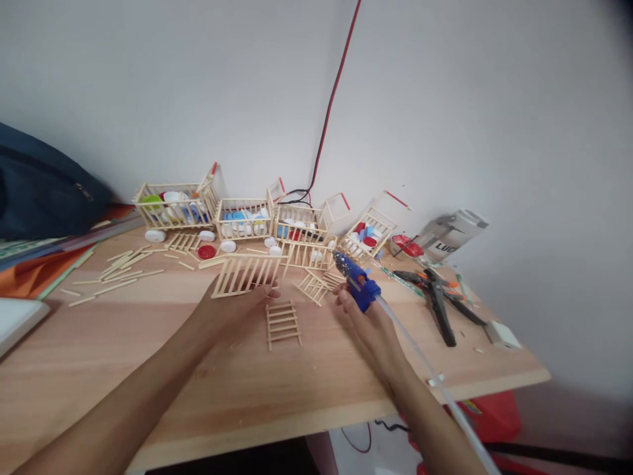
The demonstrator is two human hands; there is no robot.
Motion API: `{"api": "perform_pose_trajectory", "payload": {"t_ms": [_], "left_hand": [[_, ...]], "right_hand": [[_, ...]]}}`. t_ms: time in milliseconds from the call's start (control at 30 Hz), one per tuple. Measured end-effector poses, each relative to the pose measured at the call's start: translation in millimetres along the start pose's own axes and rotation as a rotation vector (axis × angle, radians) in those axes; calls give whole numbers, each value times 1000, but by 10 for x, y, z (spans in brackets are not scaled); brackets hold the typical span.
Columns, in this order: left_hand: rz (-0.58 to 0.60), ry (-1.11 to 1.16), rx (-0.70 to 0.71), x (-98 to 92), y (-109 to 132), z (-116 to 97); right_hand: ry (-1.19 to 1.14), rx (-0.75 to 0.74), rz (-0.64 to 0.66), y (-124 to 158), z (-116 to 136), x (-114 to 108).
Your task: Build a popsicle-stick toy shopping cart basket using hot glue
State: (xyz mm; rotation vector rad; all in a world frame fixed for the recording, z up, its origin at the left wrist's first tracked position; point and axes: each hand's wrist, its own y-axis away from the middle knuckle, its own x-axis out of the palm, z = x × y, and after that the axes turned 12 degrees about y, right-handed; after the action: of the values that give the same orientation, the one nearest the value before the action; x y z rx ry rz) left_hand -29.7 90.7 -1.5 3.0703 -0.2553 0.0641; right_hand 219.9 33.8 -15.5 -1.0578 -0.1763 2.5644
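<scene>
My left hand grips a frame of thin wooden sticks, its slats tilted up above the table. In my right hand is a blue glue gun, its nozzle pointing up and left, with a clear glue stick trailing out of its back. Between my hands a small ladder-like stick panel lies flat. Another stick grid rests just behind, left of the glue gun. Part of my left fingers is hidden by the frame.
Several small stick carts filled with bottle caps stand along the wall. Loose sticks lie at left, near a dark bag. Black-handled pliers, a red cap holder and a white block are at right. A red-black cable hangs down the wall.
</scene>
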Motion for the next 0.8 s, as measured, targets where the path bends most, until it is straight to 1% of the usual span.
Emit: {"api": "perform_pose_trajectory", "payload": {"t_ms": [100, 167, 300, 367, 433, 567, 700, 800], "left_hand": [[20, -24, 35, -6, -1, 22], [27, -36, 41, -24, -17, 72], [20, 15, 34, -61, -45, 163], [47, 83, 14, -61, -35, 153], [52, 94, -23, -47, -8, 99], [27, 69, -36, -13, 44, -19], [53, 135, -75, -16, 52, -12], [39, 118, -77, -24, 77, -8]], "right_hand": [[-3, 31, 76, 35, 82, 23], [-18, 2, 108, 60, 159, 37], [-160, -28, 126, 129, 321, 60], [-252, -17, 131, 163, 366, 74], [-282, -14, 133, 188, 372, 93], [-173, -10, 122, 221, 322, 132], [-122, -36, 111, 265, 307, 143], [-99, -35, 96, 306, 320, 135]]}}
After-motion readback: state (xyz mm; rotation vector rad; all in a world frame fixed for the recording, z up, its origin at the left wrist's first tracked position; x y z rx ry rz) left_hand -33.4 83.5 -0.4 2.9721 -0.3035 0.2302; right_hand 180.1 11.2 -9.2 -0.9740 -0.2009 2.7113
